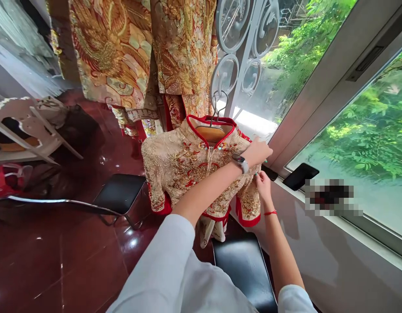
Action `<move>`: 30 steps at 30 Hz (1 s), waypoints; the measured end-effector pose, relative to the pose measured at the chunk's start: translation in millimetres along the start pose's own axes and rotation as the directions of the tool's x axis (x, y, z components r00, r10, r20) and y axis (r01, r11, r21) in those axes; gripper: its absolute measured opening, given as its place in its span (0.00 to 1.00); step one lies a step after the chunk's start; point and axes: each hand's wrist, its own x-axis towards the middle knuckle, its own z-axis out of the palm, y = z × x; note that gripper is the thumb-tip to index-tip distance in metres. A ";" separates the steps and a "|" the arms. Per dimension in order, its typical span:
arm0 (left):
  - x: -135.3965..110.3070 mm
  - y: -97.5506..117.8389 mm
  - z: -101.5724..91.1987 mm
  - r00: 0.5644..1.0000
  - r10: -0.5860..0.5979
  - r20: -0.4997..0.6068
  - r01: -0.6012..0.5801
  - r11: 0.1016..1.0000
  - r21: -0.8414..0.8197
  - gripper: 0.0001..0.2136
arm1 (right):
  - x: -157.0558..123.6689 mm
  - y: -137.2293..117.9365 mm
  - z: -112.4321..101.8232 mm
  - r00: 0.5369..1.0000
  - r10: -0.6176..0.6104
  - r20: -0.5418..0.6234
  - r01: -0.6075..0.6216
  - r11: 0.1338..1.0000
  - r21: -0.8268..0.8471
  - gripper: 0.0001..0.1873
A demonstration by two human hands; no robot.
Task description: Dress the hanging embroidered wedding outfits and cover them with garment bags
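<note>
A cream jacket (187,161) with gold and red embroidery and red trim hangs in front of me on a hanger (217,106). Across its chest reaches my left arm, with a watch (240,163) on the wrist. My left hand (257,152) is closed beside the jacket's right-side sleeve; what its fingers hold is hidden. Just below it, my right hand (264,186) pinches the outer edge of that sleeve between thumb and finger. A red string (270,213) circles my right wrist.
Gold embroidered garments (112,52) hang behind the jacket, next to white scrollwork (238,48). One black-seated chair (241,265) stands below the jacket, another (121,193) to the left. A phone (301,176) leans by the window at right. A white chair (21,126) stands far left.
</note>
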 end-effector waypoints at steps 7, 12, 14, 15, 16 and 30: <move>-211.4 -63.6 -61.8 0.305 -0.520 -0.798 0.509 0.797 -0.326 0.11 | 32.8 -82.9 -6.7 0.938 -0.341 0.060 0.344 0.938 -0.051 0.22; -303.2 -138.2 -56.9 0.324 -0.874 -0.362 0.521 0.484 -0.703 0.10 | 72.5 -106.3 32.3 0.935 -0.350 0.052 0.352 0.935 -0.043 0.17; -304.3 -146.5 -47.4 0.326 -0.890 -0.319 0.466 0.445 -0.765 0.08 | 80.8 -105.4 44.4 0.954 -0.297 -0.035 0.298 0.954 0.024 0.18; -300.4 -146.3 -43.1 0.291 -0.889 -0.354 0.443 0.453 -0.774 0.07 | 83.8 -105.3 47.9 0.958 -0.281 -0.054 0.283 0.958 0.040 0.19; -294.9 -144.2 -39.6 0.244 -0.883 -0.401 0.410 0.469 -0.782 0.06 | 86.5 -105.8 49.9 0.960 -0.274 -0.060 0.276 0.960 0.045 0.20; -362.6 22.1 68.8 -0.144 -0.918 -0.370 0.616 0.210 -0.760 0.09 | 33.5 -193.9 52.3 0.715 -0.682 0.149 0.693 0.667 -0.274 0.16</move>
